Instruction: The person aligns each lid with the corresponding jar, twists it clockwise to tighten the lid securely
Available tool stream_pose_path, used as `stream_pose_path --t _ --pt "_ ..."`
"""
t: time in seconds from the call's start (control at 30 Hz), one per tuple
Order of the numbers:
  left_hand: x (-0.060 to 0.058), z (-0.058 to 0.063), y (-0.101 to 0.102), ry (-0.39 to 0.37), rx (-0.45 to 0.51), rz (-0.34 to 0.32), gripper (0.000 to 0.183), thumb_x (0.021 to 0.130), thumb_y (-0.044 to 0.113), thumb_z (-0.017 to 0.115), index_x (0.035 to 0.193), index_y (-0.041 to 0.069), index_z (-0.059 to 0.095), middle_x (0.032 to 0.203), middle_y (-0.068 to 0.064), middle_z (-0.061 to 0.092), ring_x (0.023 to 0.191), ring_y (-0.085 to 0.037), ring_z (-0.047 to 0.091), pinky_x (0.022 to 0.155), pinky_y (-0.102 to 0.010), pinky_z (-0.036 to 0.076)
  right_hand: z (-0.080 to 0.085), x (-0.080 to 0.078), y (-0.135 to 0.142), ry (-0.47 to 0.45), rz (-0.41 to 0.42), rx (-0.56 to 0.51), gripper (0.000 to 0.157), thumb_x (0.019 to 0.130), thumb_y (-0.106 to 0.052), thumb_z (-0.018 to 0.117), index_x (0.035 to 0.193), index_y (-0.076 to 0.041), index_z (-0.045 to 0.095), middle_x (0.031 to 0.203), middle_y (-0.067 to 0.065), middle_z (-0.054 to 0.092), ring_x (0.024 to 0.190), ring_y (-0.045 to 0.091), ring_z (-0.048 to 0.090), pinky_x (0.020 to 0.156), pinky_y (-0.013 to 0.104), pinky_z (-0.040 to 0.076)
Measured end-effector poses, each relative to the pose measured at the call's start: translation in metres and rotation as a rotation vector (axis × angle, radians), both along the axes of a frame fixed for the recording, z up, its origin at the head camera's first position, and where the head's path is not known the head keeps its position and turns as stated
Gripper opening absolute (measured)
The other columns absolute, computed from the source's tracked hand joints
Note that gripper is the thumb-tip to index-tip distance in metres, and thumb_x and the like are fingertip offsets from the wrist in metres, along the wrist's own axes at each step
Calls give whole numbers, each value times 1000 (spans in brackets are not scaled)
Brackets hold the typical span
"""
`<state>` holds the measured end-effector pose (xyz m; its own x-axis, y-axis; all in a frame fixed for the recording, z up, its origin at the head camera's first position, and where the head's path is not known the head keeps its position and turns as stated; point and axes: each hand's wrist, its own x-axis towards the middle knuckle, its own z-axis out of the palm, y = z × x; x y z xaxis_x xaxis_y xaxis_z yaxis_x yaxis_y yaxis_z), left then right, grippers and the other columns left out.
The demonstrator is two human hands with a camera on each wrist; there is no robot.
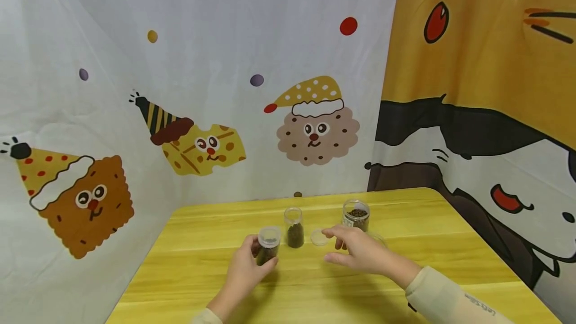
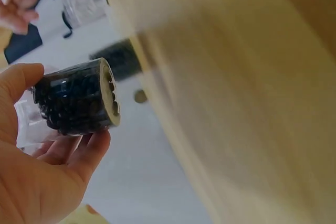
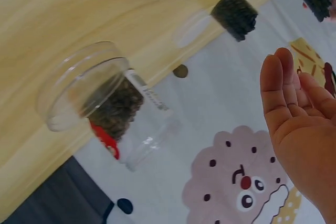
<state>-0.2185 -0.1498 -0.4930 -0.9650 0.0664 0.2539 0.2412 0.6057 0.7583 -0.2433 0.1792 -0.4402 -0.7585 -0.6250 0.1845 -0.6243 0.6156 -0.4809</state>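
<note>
My left hand (image 1: 243,270) grips a small clear jar (image 1: 268,250), thumb on one side and fingers on the other. Dark bean-like pieces (image 2: 73,100) fill the jar's lower part in the left wrist view, and a translucent rim or lid tops it in the head view. Over the table to the right, my right hand (image 1: 362,251) has loosely bent fingers and holds nothing. Its fingertips are close to a round clear lid (image 1: 319,237) lying on the table. Between the hands, farther back, stands a slim clear jar (image 1: 295,235) with dark contents.
Behind my right hand stands a wider clear jar (image 1: 357,220), partly filled with brown pieces and bearing a red-and-white label. Another clear round lid (image 3: 63,100) lies beside it. The yellow wood-grain table (image 1: 189,269) ends at a printed cartoon curtain (image 1: 252,174).
</note>
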Motion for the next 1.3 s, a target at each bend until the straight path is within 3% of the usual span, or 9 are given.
stream_pose_path --t 0.27,0.43,0.77,1.3 --pt "-20 -2 -36 -33 -5 156 61 90 22 87 133 -6 54 122 -24 72 107 -34 72 84 -47 63 -11 -4 12 -5 -43 4 58 101 -50 72 146 -13 64 132 5 72 91 2 63 70 25 55" --pt "-33 -1 -51 -65 -3 213 66 92 23 85 139 -7 50 131 -28 68 118 -43 69 93 -55 61 -13 -10 15 23 -53 23 59 101 -50 71 144 -10 64 132 10 72 93 10 67 69 26 55" --pt "-47 -6 -54 -122 1 208 70 92 20 85 144 -8 47 141 -33 62 130 -50 63 103 -62 57 -21 -16 19 9 -86 63 58 100 -44 75 143 -7 65 134 13 71 97 16 69 73 28 57" --pt "-57 -12 -49 -121 -2 206 66 91 19 86 140 -6 51 135 -32 66 123 -48 67 97 -59 60 -23 -18 15 -14 -97 69 56 100 -43 75 142 -7 66 132 10 73 98 16 70 73 29 57"
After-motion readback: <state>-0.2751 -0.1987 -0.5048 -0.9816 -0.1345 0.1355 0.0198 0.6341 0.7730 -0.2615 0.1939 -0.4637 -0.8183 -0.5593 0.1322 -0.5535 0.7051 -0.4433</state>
